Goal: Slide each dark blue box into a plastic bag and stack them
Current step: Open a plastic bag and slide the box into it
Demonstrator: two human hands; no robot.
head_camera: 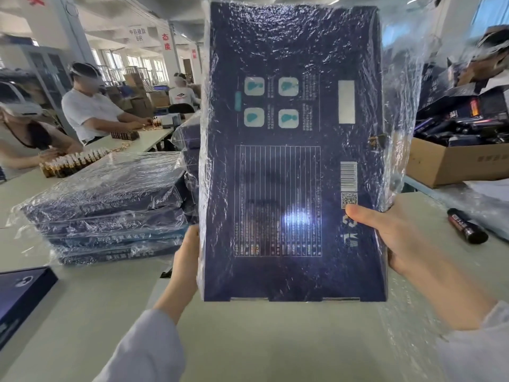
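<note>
A dark blue box (292, 150) stands upright in front of me, lifted off the table, its printed back facing me, inside a crinkled clear plastic bag (399, 106) whose loose film hangs off the right side. My left hand (186, 260) grips its lower left edge. My right hand (394, 238) holds the lower right edge, thumb pressed on the face near the QR code. To the left, a stack of bagged dark blue boxes (110, 205) lies flat on the table. An unbagged dark blue box (19, 296) lies at the left edge.
A cardboard carton (451, 164) full of dark small packs sits at the right. A dark tube (465, 226) lies on loose plastic film by my right hand. Two seated people work at rows of amber vials (74, 162) on the far left of the pale table (248, 340).
</note>
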